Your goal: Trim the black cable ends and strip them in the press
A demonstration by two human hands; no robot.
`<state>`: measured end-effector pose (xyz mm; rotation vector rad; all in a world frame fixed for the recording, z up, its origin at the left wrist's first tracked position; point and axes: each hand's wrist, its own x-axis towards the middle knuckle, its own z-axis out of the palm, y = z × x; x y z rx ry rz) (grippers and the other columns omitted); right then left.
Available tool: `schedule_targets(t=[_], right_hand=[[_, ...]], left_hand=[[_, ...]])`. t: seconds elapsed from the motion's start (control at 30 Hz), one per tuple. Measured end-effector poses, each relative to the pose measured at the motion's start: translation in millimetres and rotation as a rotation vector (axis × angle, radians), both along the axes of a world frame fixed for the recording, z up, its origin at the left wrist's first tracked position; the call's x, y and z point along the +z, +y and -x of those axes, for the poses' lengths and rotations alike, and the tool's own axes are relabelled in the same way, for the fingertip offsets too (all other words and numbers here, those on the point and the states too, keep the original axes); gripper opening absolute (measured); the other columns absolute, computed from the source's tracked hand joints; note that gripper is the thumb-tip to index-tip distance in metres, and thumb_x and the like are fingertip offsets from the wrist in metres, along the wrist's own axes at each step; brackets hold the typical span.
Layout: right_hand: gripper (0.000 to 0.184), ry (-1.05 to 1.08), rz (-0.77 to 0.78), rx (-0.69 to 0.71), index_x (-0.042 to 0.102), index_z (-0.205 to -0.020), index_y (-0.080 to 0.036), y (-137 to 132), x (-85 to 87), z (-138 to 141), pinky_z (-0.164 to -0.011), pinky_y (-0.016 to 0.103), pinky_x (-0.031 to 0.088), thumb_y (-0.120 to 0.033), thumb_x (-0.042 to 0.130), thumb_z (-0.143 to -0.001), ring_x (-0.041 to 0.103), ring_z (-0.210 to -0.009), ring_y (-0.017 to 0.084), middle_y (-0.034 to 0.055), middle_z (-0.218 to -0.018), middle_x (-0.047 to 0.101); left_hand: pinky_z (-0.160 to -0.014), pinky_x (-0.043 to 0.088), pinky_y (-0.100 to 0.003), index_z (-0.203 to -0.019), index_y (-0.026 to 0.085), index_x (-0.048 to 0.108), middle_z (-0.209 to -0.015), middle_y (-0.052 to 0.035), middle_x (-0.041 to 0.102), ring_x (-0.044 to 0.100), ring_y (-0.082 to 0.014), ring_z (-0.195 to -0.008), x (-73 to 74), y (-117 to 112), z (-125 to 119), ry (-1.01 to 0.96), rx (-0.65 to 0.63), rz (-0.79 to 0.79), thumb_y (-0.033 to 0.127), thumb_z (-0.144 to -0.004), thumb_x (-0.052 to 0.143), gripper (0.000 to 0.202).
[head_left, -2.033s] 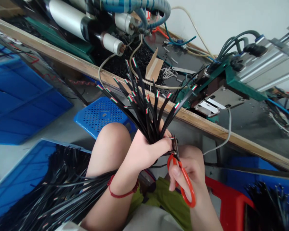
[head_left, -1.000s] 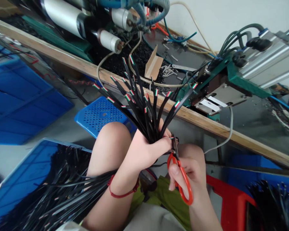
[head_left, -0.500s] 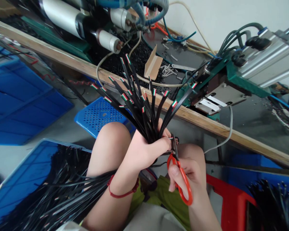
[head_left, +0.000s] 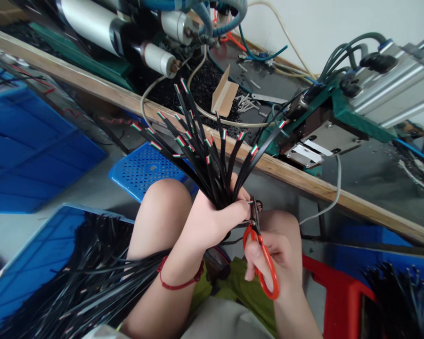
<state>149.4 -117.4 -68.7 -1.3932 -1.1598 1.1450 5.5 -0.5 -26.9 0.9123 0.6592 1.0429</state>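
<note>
My left hand (head_left: 219,219) is closed around a fanned bunch of black cables (head_left: 212,174), whose cut ends show red, white and green wires. Between its thumb and forefinger one more cable end sticks out to the right. Red-handled scissors (head_left: 263,261) sit in my right hand (head_left: 272,259), with thumb and fingers through the loops. Their blades point up, right beside that single cable end; whether they touch it I cannot tell. The cables' long tails run under my left forearm toward a blue crate at the lower left.
A blue crate (head_left: 65,212) full of black cables stands at lower left. Beyond my knees lie a blue perforated stool (head_left: 137,165) and a wooden bench edge (head_left: 304,183) with pneumatic machines (head_left: 318,141). A red stool (head_left: 342,292) is at lower right, near more cables.
The cable bunch has shifted very slightly left. My right hand and the scissors have also moved a little to the left, and the scissor blades look slightly closer to the cable end.
</note>
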Motion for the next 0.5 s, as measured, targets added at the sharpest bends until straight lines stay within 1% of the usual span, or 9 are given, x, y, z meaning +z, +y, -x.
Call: schedule_targets(t=[0.13,0.23,0.3,0.4,0.5], right_hand=[[0.074,0.001,-0.019,-0.048,0.063,-0.052,-0.021,-2.9,-5.4,-1.1,-0.037,0.021,0.035,-0.072,0.073,-0.106,0.050,-0.037,0.010,-0.0008,-0.044,0.053],[0.073,0.010,-0.010,-0.067,0.064,-0.052,-0.022,-6.5,-10.4,-0.1,-0.036,0.022,0.036,-0.071,0.074,-0.106,0.050,-0.037,0.011,-0.0008,-0.045,0.052],[0.072,0.019,0.004,-0.102,0.062,-0.052,-0.023,-9.6,-14.1,1.0,-0.036,0.023,0.037,-0.071,0.075,-0.105,0.049,-0.036,0.011,-0.0012,-0.045,0.051],[0.072,0.025,0.008,-0.158,0.059,-0.052,-0.024,-13.6,-17.4,3.1,-0.034,0.023,0.035,-0.070,0.079,-0.103,0.045,-0.033,0.010,-0.0030,-0.043,0.048],[0.073,0.013,-0.017,-0.154,0.059,-0.052,-0.023,-12.6,-15.0,4.1,-0.033,0.022,0.033,-0.070,0.078,-0.104,0.045,-0.032,0.010,-0.0032,-0.042,0.047]], left_hand=[[-0.044,0.031,-0.020,-0.068,0.020,0.071,-0.068,0.0018,0.071,0.051,-0.0078,-0.051,-0.2,0.2,-1.1,-0.015,-0.002,-0.001,0.014,-0.070,0.076,0.009],[-0.045,0.032,-0.020,-0.066,0.021,0.070,-0.067,0.0016,0.070,0.055,-0.0094,-0.054,-0.7,0.2,-1.4,-0.017,-0.004,0.000,0.014,-0.070,0.076,0.010],[-0.045,0.032,-0.020,-0.066,0.021,0.071,-0.066,0.0015,0.070,0.055,-0.0093,-0.054,-1.3,0.2,-1.1,-0.017,-0.008,-0.006,0.014,-0.071,0.076,0.009],[-0.044,0.031,-0.020,-0.067,0.021,0.072,-0.066,0.0017,0.070,0.049,-0.0071,-0.050,-2.4,0.0,-0.6,-0.016,-0.017,-0.016,0.015,-0.072,0.075,0.009],[-0.044,0.031,-0.020,-0.066,0.021,0.071,-0.064,0.0020,0.070,0.044,-0.0056,-0.046,-3.5,0.1,-1.2,-0.027,-0.024,-0.016,0.015,-0.071,0.076,0.009]])
